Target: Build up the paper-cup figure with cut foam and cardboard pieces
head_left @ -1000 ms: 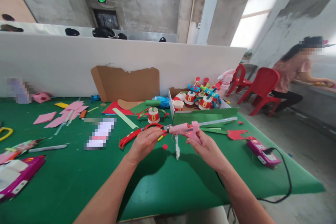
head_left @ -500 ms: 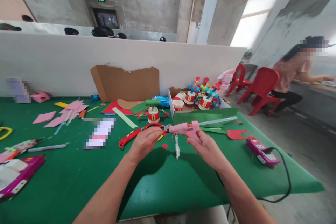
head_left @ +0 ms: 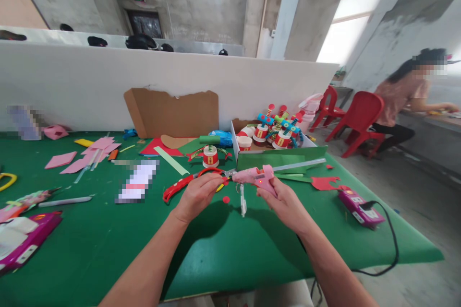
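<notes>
My right hand [head_left: 284,201] grips the pink glue gun [head_left: 256,177] at table centre, nozzle pointing to nine o'clock. My left hand [head_left: 197,195], fingers pinched, holds a small red piece [head_left: 225,181] at the tip; best kept steady, fingertips clear of glue.

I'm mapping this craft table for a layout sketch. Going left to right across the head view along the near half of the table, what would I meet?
Magenta box → white pen → red scissors → left hand → pink glue gun → right hand → red paper cutout → magenta power strip.
</notes>
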{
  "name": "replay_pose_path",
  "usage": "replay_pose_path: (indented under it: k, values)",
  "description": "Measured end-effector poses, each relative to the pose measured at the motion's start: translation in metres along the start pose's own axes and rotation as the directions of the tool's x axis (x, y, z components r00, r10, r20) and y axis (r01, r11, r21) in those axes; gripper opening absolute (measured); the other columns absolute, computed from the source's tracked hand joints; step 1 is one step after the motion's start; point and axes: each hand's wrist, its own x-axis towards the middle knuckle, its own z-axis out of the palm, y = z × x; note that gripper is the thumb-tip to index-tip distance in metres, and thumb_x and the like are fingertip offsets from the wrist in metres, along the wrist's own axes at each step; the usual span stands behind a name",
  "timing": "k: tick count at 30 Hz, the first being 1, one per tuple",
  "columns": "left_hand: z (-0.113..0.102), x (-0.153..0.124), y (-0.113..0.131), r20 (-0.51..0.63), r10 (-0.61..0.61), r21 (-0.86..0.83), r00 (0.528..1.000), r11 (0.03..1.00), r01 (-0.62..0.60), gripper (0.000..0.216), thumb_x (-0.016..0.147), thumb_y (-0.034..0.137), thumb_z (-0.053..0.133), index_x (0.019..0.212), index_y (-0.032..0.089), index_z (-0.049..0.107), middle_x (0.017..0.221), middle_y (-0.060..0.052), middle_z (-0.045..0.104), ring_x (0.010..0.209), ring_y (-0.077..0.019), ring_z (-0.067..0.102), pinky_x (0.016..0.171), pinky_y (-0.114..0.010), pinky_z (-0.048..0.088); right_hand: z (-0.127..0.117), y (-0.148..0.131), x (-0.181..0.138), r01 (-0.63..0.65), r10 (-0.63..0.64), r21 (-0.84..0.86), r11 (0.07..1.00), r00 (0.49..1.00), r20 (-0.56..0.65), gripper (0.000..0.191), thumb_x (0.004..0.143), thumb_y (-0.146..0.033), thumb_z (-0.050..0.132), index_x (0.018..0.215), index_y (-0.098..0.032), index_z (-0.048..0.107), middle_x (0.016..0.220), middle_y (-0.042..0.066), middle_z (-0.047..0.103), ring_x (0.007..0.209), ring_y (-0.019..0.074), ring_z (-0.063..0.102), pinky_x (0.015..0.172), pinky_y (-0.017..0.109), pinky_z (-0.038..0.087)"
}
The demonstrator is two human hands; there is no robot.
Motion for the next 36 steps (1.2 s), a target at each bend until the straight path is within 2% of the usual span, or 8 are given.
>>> replay_pose_path:
  k: [9, 13, 19, 23, 26, 29, 33, 36]
  values:
    - [0.001, -0.002, 0.000, 0.041, -0.072, 0.004, 0.997, 0.997, 0.072, 0.022, 0.091, 0.017, 0.049, 0.095, 0.022, 0.070, 0.091, -0.004, 0.073, 0.087, -0.0131, 0.068, 0.080, -0.022, 0.055, 0.000, 0.001, 0.000, -0.033, 0.033, 0.040, 0.999, 0.999, -0.007, 0.030, 0.080, -0.042, 0.053, 0.092, -0.016, 0.059, 0.065, -0.001, 0.055, 0.058, 0.0132, 0.045, 0.055, 0.025, 0.039]
    - [0.000, 0.003, 0.004, -0.013, -0.084, -0.080, 0.996, 0.993, 0.083, 0.017, 0.090, 0.016, 0.051, 0.093, 0.018, 0.068, 0.088, -0.004, 0.073, 0.086, -0.0117, 0.067, 0.079, -0.021, 0.055, 0.001, 0.002, 0.002, -0.117, 0.114, 0.138, 0.983, 0.993, 0.030, 0.034, 0.078, -0.046, 0.053, 0.091, -0.015, 0.058, 0.061, -0.002, 0.051, 0.052, 0.0111, 0.041, 0.049, 0.024, 0.035]
    - [-0.003, 0.009, 0.012, -0.105, -0.206, -0.185, 0.973, 0.965, 0.185, 0.013, 0.088, 0.013, 0.054, 0.088, 0.019, 0.066, 0.085, -0.003, 0.072, 0.082, -0.0116, 0.067, 0.076, -0.023, 0.054, 0.007, 0.005, 0.002, -0.244, 0.242, 0.462, 0.853, 0.968, 0.065, 0.046, 0.072, -0.054, 0.061, 0.095, -0.015, 0.055, 0.076, 0.002, 0.062, 0.047, 0.0066, 0.039, 0.045, 0.022, 0.034]
    - [-0.005, 0.010, 0.013, -0.171, -0.289, -0.184, 0.942, 0.948, 0.258, 0.012, 0.087, 0.014, 0.054, 0.084, 0.019, 0.065, 0.082, -0.003, 0.071, 0.080, -0.0131, 0.067, 0.075, -0.026, 0.054, 0.003, 0.025, 0.006, -0.288, 0.308, 0.567, 0.772, 0.949, 0.063, 0.047, 0.065, -0.053, 0.068, 0.091, -0.017, 0.055, 0.082, 0.003, 0.065, 0.044, 0.0043, 0.036, 0.044, 0.022, 0.033]
    - [-0.006, 0.010, 0.010, -0.195, -0.317, -0.189, 0.928, 0.941, 0.282, 0.011, 0.086, 0.014, 0.055, 0.083, 0.018, 0.065, 0.083, -0.004, 0.070, 0.080, -0.0137, 0.066, 0.075, -0.027, 0.054, -0.007, 0.053, 0.016, -0.332, 0.363, 0.439, 0.835, 0.932, 0.016, 0.041, 0.065, -0.053, 0.065, 0.080, -0.017, 0.054, 0.068, 0.000, 0.060, 0.044, 0.0071, 0.040, 0.048, 0.024, 0.036]
    - [-0.006, 0.009, 0.008, -0.213, -0.334, -0.178, 0.918, 0.937, 0.300, 0.010, 0.086, 0.016, 0.056, 0.084, 0.018, 0.066, 0.085, -0.005, 0.069, 0.080, -0.0137, 0.065, 0.075, -0.028, 0.054, -0.017, 0.080, 0.026, -0.396, 0.395, 0.013, 0.918, 0.911, -0.120, 0.029, 0.073, -0.046, 0.057, 0.063, -0.019, 0.050, 0.051, -0.003, 0.048, 0.046, 0.0120, 0.043, 0.049, 0.025, 0.032]
    - [-0.007, 0.009, 0.006, -0.232, -0.362, -0.172, 0.903, 0.929, 0.328, 0.009, 0.085, 0.018, 0.057, 0.083, 0.018, 0.066, 0.084, -0.005, 0.068, 0.080, -0.0140, 0.064, 0.074, -0.028, 0.054, -0.028, 0.095, 0.031, -0.340, 0.291, -0.477, 0.810, 0.940, -0.177, 0.028, 0.081, -0.038, 0.051, 0.060, -0.020, 0.051, 0.061, 0.005, 0.057, 0.062, 0.0195, 0.056, 0.057, 0.028, 0.034]
    - [-0.007, 0.009, 0.005, -0.253, -0.395, -0.192, 0.883, 0.915, 0.354, 0.008, 0.085, 0.017, 0.057, 0.082, 0.018, 0.065, 0.082, -0.004, 0.067, 0.078, -0.0135, 0.063, 0.071, -0.026, 0.053, -0.028, 0.083, 0.037, -0.354, 0.211, -0.563, 0.746, 0.929, -0.305, 0.025, 0.080, -0.042, 0.054, 0.072, -0.018, 0.057, 0.080, 0.011, 0.063, 0.075, 0.0237, 0.060, 0.061, 0.030, 0.037]
